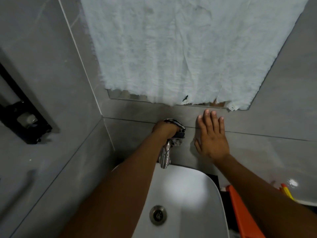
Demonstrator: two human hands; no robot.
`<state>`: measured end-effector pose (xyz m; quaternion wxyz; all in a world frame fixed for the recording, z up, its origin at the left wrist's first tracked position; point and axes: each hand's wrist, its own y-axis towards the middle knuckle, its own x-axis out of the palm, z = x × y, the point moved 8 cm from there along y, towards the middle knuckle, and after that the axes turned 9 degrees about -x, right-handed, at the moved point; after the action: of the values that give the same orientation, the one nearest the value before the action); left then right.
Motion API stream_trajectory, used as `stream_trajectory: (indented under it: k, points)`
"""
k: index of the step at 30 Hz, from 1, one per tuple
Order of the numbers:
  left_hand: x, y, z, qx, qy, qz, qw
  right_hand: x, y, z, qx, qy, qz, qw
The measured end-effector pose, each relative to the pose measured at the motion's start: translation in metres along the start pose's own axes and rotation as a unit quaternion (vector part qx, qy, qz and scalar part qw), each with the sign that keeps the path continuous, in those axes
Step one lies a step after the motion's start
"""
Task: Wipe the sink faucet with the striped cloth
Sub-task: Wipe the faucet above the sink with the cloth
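Note:
A chrome faucet [165,156] sticks out from the grey tiled wall over a white sink [192,191]. My left hand [163,130] is closed around the striped cloth [178,133] and presses it onto the faucet's base at the wall. Only the spout below my hand shows; the base is hidden by hand and cloth. My right hand [211,137] lies flat on the wall tile just right of the faucet, fingers spread, holding nothing.
A mirror covered with white crumpled paper [180,52] hangs above. The sink drain [158,215] is at bottom centre. A black fixture [22,115] is mounted on the left wall. An orange object [243,213] stands right of the sink.

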<state>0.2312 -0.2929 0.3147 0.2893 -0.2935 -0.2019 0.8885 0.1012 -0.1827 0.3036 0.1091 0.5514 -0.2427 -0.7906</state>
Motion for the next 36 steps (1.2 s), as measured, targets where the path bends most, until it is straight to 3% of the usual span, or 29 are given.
stream_trajectory:
  k: [5, 7, 9, 12, 15, 18, 20, 22, 23, 25, 33, 36]
  points:
    - [-0.002, -0.027, -0.052, 0.111, -0.043, 0.157, 0.98, -0.002, -0.003, -0.001, 0.003, 0.014, -0.021, 1.0]
    - [0.005, -0.047, -0.08, 0.178, -0.097, 0.166, 0.965, -0.003, -0.003, -0.003, 0.005, 0.022, -0.024, 0.999]
    - [0.008, -0.056, -0.11, 0.194, -0.162, 0.148, 0.956, -0.003, -0.003, -0.004, 0.01, 0.023, -0.035, 0.999]
    - [0.011, -0.039, -0.138, 0.118, -0.314, -0.009, 0.942, -0.003, -0.004, -0.004, 0.015, 0.026, -0.045, 0.999]
    - [0.029, -0.04, -0.142, 0.056, -0.436, -0.226, 0.87, -0.002, -0.005, -0.005, 0.021, 0.028, -0.048, 0.998]
    - [0.037, -0.045, -0.144, 0.064, -0.462, -0.259, 0.846, -0.002, -0.005, -0.007, 0.028, 0.031, -0.038, 0.998]
    - [0.029, -0.042, -0.148, 0.064, -0.418, -0.185, 0.887, -0.002, -0.003, -0.007, 0.027, 0.03, -0.036, 0.999]
    - [0.011, -0.045, -0.145, 0.1, -0.274, -0.032, 0.956, -0.001, -0.004, -0.007, 0.027, 0.028, -0.041, 0.998]
    - [0.004, -0.049, -0.14, 0.119, -0.19, 0.048, 0.973, -0.001, -0.004, -0.007, 0.028, 0.026, -0.042, 0.998]
    - [0.0, -0.06, -0.125, 0.143, -0.094, 0.149, 0.974, 0.001, -0.004, -0.008, 0.032, 0.027, -0.038, 0.998]
    - [0.002, -0.03, -0.032, 0.045, 0.127, 0.142, 0.981, 0.005, -0.002, -0.005, 0.017, 0.008, -0.032, 0.999]
    - [-0.004, -0.014, -0.003, 0.057, 0.131, 0.132, 0.981, 0.008, 0.0, -0.005, 0.008, -0.009, -0.028, 1.0]
